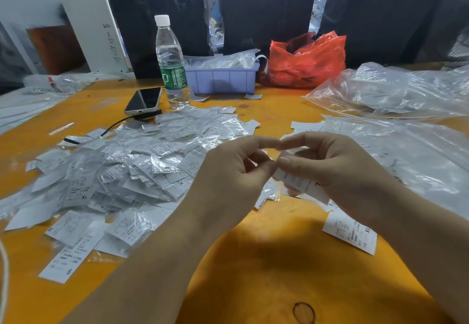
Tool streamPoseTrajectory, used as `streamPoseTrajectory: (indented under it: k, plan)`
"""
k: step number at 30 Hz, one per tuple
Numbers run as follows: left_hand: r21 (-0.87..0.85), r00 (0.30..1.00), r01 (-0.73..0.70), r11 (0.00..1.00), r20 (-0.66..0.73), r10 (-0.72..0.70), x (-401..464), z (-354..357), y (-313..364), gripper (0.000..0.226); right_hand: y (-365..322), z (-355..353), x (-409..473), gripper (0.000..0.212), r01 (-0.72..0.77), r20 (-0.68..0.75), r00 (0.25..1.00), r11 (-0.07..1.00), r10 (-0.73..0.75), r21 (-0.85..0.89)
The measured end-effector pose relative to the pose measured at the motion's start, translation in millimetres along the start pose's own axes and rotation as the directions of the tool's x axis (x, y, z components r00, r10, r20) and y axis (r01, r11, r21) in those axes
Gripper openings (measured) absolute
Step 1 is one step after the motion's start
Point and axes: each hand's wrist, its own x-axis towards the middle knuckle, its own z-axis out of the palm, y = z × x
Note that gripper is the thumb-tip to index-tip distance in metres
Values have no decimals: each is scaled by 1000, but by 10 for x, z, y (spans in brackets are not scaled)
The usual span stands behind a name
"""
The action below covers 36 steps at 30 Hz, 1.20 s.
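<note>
A small white printed label [298,183] is held up between both hands, just above the orange tabletop [266,260]. It is gripped by the right hand [337,171], thumb curled over its top and the strip trailing down under the palm. Its upper edge is pinched by the left hand [228,171], fingers bent inward, and the two index fingertips are met tip to tip above it. The fine print on it is too small to be read.

Just outside the left hand, a loose heap of white labels in clear plastic sleeves [132,171] is spread. "XL" is read on one, and "S" on a long white strip [66,260] at its near edge. Below the right wrist a flat white tag marked "XL" [351,235] is seen.

Beyond the left hand a clear water bottle with a green wrapper and white cap [171,62] and a dark-screened phone [144,100] are seen. A lilac plastic tray [220,80] and a crumpled red plastic bag [307,62] are seen beyond both hands. Clear plastic bags [406,90] are piled beyond the right hand.
</note>
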Motion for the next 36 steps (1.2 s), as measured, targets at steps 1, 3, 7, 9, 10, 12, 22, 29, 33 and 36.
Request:
streamPoseTrajectory:
  k: [1, 3, 7, 9, 10, 12, 22, 29, 33, 36]
  plan:
    - [-10, 1000, 10, 1000, 3, -10, 1, 3, -7, 21, 5, 6, 2, 44, -6, -5, 1000, 1000, 6, 5]
    - [-45, 999, 34, 998, 1, -34, 5, -4, -11, 15, 15, 3, 9, 51, -14, -17, 1000, 1000, 14, 2]
    - [-84, 998, 50, 995, 49, -46, -2, -14, 9, 9, 16, -1, 9, 53, 6, -47, 999, 1000, -7, -24]
    - [-59, 997, 40, 997, 65, -36, -11, 3, 14, 14, 26, 3, 3, 51, 15, -36, 999, 999, -17, -41]
    - [-52, 997, 39, 998, 65, -36, -7, 9, 11, 15, 21, 5, 1, 50, 12, -24, 1000, 998, -14, -60]
    - [-58, 997, 59, 997, 56, -56, 11, 2, -4, 13, -3, -17, 18, 48, -18, -6, 1000, 997, 18, -75]
    - [232, 938, 345, 909, -74, -337, 86, -91, -199, 16, 59, -222, 49, 20, 29, -25, 994, 486, -104, -874]
    - [532, 963, 270, 802, -167, -214, 74, -73, -250, 30, 121, -191, 59, 31, 4, 37, 993, 269, 116, -963]
    - [499, 975, 222, 838, -143, -173, 70, -50, -233, 18, 141, -195, 79, 21, 54, 65, 997, 316, 27, -947]
    - [416, 986, 169, 893, -84, -147, 53, -13, -211, 10, 114, -192, 72, 15, 105, 94, 995, 426, -47, -899]
